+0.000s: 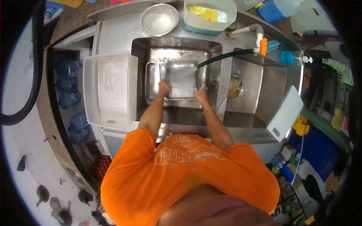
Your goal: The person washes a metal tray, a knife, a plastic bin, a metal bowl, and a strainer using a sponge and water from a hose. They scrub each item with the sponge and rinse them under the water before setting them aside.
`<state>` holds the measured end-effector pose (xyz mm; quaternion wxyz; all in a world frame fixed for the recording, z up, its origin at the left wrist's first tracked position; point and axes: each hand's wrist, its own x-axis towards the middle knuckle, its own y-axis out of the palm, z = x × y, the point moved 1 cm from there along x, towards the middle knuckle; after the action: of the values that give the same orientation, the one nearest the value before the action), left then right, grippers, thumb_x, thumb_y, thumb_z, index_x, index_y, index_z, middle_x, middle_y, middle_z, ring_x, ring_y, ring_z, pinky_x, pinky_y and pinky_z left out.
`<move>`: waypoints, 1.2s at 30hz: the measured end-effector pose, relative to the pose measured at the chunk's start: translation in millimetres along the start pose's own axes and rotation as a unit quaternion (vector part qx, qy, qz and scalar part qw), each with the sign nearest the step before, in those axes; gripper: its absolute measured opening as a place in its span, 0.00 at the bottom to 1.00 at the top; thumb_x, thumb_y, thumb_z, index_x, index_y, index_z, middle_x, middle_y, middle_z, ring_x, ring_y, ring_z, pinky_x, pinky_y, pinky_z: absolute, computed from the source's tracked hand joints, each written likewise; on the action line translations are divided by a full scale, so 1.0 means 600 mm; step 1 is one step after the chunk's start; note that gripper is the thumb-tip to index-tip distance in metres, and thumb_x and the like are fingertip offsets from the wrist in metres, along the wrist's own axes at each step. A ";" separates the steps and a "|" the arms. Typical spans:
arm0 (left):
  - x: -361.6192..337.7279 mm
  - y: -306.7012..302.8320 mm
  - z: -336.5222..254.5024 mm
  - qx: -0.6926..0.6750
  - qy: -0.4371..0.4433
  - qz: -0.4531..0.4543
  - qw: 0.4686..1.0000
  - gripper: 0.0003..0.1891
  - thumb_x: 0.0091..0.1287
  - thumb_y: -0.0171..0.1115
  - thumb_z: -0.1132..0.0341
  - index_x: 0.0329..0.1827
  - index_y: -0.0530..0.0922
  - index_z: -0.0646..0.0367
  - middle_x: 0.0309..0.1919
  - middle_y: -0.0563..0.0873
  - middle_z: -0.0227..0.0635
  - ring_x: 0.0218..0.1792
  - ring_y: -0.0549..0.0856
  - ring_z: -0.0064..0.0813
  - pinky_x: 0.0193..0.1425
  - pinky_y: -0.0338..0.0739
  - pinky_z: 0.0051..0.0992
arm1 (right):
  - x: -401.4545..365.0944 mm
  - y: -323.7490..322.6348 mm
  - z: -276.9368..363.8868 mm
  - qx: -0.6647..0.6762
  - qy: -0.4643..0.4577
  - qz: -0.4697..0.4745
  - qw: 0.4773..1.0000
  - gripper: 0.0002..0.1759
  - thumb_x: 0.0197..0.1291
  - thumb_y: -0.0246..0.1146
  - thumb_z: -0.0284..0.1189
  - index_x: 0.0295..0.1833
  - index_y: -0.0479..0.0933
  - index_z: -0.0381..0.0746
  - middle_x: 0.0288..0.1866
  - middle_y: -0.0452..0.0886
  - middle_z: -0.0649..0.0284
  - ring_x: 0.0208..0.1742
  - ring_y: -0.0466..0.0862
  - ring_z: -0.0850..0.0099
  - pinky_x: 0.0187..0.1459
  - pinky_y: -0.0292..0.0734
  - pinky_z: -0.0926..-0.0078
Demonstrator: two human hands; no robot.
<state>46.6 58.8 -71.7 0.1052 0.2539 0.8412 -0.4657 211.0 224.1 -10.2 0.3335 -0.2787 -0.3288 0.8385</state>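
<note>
In the left basin of the steel sink [173, 115], a rectangular metal tray [183, 79] lies between my two hands. My left hand [163, 87] is at the tray's left side, its fingers blurred and partly hidden. At the tray's right edge is my right hand [201, 92], with fingers closed on the rim. A dark green hose [226, 55] reaches over the basin, and its end sprays water onto the tray. Another metal rim [150, 77] shows at the left, under or beside the tray.
A clear plastic bin [110, 92] stands left of the basin. Behind are a metal bowl [159, 19] and a tub [209, 17] with yellow items. The right basin has a drain [236, 87]; a white cutting board [285, 113] leans at its right edge.
</note>
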 end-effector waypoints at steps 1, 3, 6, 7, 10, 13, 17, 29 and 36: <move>0.004 0.012 0.000 0.002 -0.003 0.006 1.000 0.17 0.63 0.55 0.59 0.38 0.79 0.69 0.33 0.83 0.57 0.37 0.81 0.59 0.45 0.75 0.47 | -0.010 0.020 -0.025 0.057 0.064 -0.010 0.996 0.32 0.55 0.62 0.36 0.66 0.64 0.41 0.53 0.76 0.43 0.54 0.76 0.47 0.57 0.70 0.58; 0.024 0.031 0.001 -0.200 -0.067 0.031 0.977 0.20 0.67 0.52 0.57 0.46 0.78 0.70 0.39 0.82 0.58 0.42 0.81 0.57 0.49 0.75 0.44 | -0.004 0.023 -0.022 0.027 0.116 0.014 0.993 0.30 0.57 0.60 0.37 0.65 0.65 0.41 0.52 0.77 0.42 0.54 0.76 0.46 0.56 0.70 0.58; -0.006 -0.018 -0.092 -0.254 -0.010 0.002 0.967 0.23 0.70 0.52 0.59 0.61 0.70 0.68 0.50 0.80 0.47 0.52 0.77 0.37 0.61 0.67 0.30 | 0.025 0.060 -0.050 -0.004 0.211 0.054 0.976 0.27 0.58 0.57 0.38 0.62 0.68 0.40 0.50 0.78 0.42 0.53 0.77 0.45 0.55 0.71 0.57; -0.008 -0.024 -0.113 -0.257 -0.010 0.005 0.966 0.26 0.70 0.51 0.56 0.63 0.67 0.70 0.56 0.77 0.48 0.58 0.74 0.37 0.65 0.63 0.29 | 0.042 0.078 -0.067 -0.007 0.251 0.066 0.966 0.25 0.59 0.55 0.38 0.61 0.69 0.39 0.49 0.78 0.41 0.53 0.77 0.45 0.54 0.71 0.56; -0.004 -0.015 -0.144 -0.333 -0.002 -0.016 0.943 0.30 0.71 0.49 0.54 0.66 0.63 0.70 0.62 0.72 0.49 0.63 0.70 0.37 0.67 0.59 0.28 | 0.089 0.124 -0.108 0.138 0.214 0.003 0.967 0.23 0.59 0.55 0.38 0.58 0.72 0.37 0.44 0.80 0.42 0.49 0.79 0.44 0.51 0.73 0.54; -0.007 -0.042 -0.170 -0.375 0.010 0.006 0.927 0.28 0.72 0.47 0.54 0.67 0.62 0.68 0.63 0.71 0.48 0.63 0.70 0.38 0.67 0.59 0.29 | 0.093 0.074 -0.039 0.129 0.259 0.044 0.956 0.25 0.60 0.56 0.40 0.60 0.70 0.39 0.49 0.78 0.42 0.52 0.77 0.45 0.54 0.71 0.56; -0.013 -0.056 -0.178 -0.331 0.000 0.005 0.943 0.28 0.73 0.46 0.54 0.69 0.61 0.65 0.63 0.71 0.48 0.62 0.71 0.38 0.67 0.60 0.29 | 0.068 0.059 0.030 0.055 0.149 0.008 0.987 0.34 0.60 0.54 0.47 0.67 0.62 0.39 0.66 0.64 0.43 0.68 0.62 0.45 0.64 0.62 0.55; -0.079 -0.069 -0.185 -0.356 -0.073 0.012 0.932 0.30 0.73 0.45 0.51 0.68 0.59 0.67 0.59 0.73 0.53 0.60 0.72 0.43 0.64 0.63 0.33 | 0.066 0.113 0.104 -0.045 -0.175 0.084 0.980 0.32 0.62 0.52 0.37 0.73 0.55 0.54 0.75 0.51 0.53 0.73 0.55 0.52 0.68 0.55 0.51; -0.043 -0.007 -0.150 -0.518 -0.030 0.003 0.855 0.34 0.70 0.51 0.53 0.71 0.53 0.66 0.66 0.66 0.48 0.65 0.67 0.40 0.69 0.58 0.30 | 0.143 0.101 0.089 -0.074 -0.187 0.108 0.974 0.33 0.65 0.50 0.46 0.71 0.58 0.42 0.72 0.57 0.51 0.72 0.57 0.52 0.71 0.48 0.59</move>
<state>71.7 124.0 -9.1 0.2475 0.1511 0.9566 0.0298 98.2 234.2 -42.8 0.1519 -0.1754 -0.4144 0.8800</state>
